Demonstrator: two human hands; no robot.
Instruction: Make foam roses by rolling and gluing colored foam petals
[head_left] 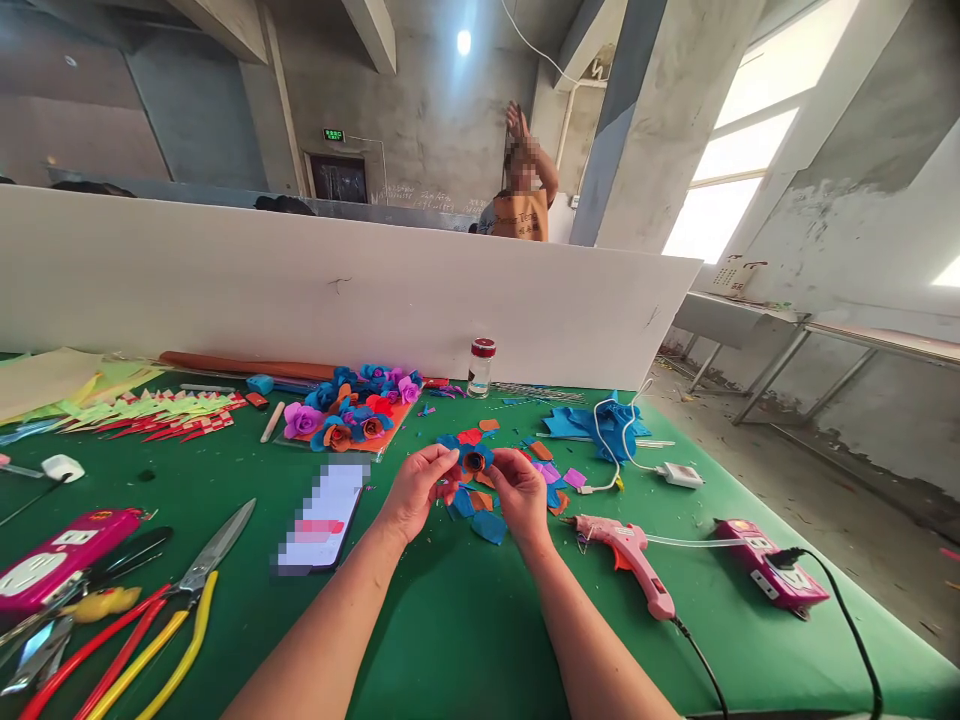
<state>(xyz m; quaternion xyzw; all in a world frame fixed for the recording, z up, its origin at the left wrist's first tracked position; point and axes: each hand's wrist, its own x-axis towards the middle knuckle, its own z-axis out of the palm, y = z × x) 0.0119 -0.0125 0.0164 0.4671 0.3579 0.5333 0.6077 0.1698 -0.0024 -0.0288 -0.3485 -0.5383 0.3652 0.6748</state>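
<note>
Between my two hands, above the green table, is a small paper flower [475, 460] with blue outer petals and a dark orange centre. My left hand [421, 488] pinches its left side with thumb and forefinger. On the right side, my right hand [521, 492] grips a blue petal. Cut paper petals [489, 526] in blue, orange and purple lie scattered under and behind the hands. A pink glue gun [624, 556] rests on its side to the right of my right hand. Finished paper flowers [360, 400] sit in a cluster behind and left of my hands.
Large shears [214, 550], a phone [321, 520] and a pink power strip [67, 560] lie to the left. At right are another power strip [772, 565], a white charger [681, 475] and blue paper [592, 425]. A glass jar [481, 368] stands before the white partition [337, 290]; a person is beyond.
</note>
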